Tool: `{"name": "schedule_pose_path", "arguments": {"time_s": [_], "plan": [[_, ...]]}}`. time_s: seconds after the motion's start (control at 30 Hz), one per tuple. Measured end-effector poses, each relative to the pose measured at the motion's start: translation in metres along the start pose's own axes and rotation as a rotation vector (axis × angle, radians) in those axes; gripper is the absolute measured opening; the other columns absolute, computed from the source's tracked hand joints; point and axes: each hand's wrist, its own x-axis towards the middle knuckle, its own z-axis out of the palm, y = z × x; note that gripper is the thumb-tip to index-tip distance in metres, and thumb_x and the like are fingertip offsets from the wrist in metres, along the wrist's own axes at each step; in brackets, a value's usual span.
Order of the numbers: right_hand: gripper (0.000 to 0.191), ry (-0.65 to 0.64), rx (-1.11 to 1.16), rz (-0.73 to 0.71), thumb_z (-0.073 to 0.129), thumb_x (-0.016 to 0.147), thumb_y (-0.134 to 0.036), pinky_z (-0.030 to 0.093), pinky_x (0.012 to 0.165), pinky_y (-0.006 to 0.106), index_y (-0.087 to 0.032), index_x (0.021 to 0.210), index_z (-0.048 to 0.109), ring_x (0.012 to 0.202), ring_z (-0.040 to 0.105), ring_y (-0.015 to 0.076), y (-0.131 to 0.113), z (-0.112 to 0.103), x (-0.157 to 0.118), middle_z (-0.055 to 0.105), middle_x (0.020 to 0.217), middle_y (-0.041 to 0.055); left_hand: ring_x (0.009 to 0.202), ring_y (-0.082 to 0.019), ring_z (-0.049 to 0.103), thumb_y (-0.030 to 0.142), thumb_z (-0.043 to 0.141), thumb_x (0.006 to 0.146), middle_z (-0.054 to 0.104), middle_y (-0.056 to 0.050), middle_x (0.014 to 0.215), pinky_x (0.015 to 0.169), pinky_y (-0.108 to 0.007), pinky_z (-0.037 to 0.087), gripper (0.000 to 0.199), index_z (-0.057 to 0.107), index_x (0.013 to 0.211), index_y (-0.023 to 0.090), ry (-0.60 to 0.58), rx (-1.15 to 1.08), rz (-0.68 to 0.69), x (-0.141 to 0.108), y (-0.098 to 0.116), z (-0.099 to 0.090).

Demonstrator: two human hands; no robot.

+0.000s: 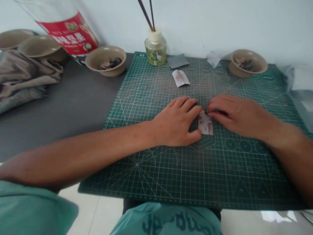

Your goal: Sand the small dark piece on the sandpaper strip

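Observation:
A small pale piece of paper (205, 125) with brown smudges lies on the green cutting mat (166, 176). My left hand (179, 122) rests on the mat along the paper's left side, its fingers spread and their tips at the paper's edge. At the paper's far end, my right hand (234, 112) is closed in a pinch. A tiny dark bit shows at its fingertips, too small and blurred to name.
Behind my hands lie a creased pale paper (181, 78), a grey sheet (178, 61) and another scrap (214, 59). A reed diffuser (156, 49) stands between two bowls of small pieces, the left bowl (106, 70) and right bowl (244, 73). Crumpled cloth (26, 73) lies left.

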Motion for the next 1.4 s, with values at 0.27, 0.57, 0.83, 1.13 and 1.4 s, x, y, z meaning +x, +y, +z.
{"name": "schedule_pose_path", "arguments": {"time_s": [0.27,0.57,0.83,1.13,1.4], "plan": [[0.021,-0.1,0.139,-0.08,0.056,0.109,-0.032,0.056,0.077,0.04,-0.029,0.105,0.076,0.092,0.077,0.027,-0.009,0.003,-0.003,0.08,0.109,0.0058,0.154,-0.04,0.048,0.049,0.057,0.102,0.058,-0.019,0.162,0.131,-0.056,0.04,0.059,0.06,0.148,0.011,0.021,0.005,0.02,-0.001,0.0,0.001],[0.018,-0.189,0.196,-0.096,0.056,0.111,-0.033,0.057,0.077,0.039,-0.029,0.102,0.071,0.088,0.076,0.0248,-0.006,-0.001,-0.004,0.078,0.105,0.0046,0.154,-0.041,0.049,0.049,0.056,0.103,0.058,-0.02,0.163,0.13,-0.056,0.04,0.061,0.06,0.149,0.01,0.025,0.01,0.02,0.0,0.001,0.002],[0.019,-0.063,0.066,-0.054,0.055,0.109,-0.03,0.057,0.081,0.043,-0.026,0.1,0.071,0.093,0.075,0.0289,-0.002,0.001,0.001,0.077,0.106,0.0076,0.153,-0.041,0.049,0.048,0.058,0.102,0.058,-0.02,0.162,0.129,-0.058,0.041,0.059,0.06,0.148,0.011,0.022,0.007,-0.003,0.0,0.0,0.003],[0.018,-0.012,-0.037,-0.019,0.053,0.11,-0.03,0.055,0.078,0.044,-0.027,0.105,0.071,0.097,0.076,0.0305,-0.003,0.001,-0.002,0.078,0.11,0.0085,0.153,-0.041,0.049,0.047,0.06,0.101,0.058,-0.021,0.161,0.13,-0.058,0.04,0.06,0.06,0.148,0.011,0.028,0.01,0.0,0.0,0.0,0.003],[0.022,-0.037,0.029,-0.037,0.053,0.109,-0.031,0.054,0.075,0.043,-0.027,0.105,0.074,0.096,0.075,0.0306,-0.008,0.002,-0.002,0.078,0.11,0.0086,0.153,-0.042,0.049,0.047,0.059,0.102,0.059,-0.021,0.161,0.129,-0.059,0.041,0.06,0.06,0.148,0.01,0.037,-0.002,0.017,-0.001,0.0,0.003]]}}
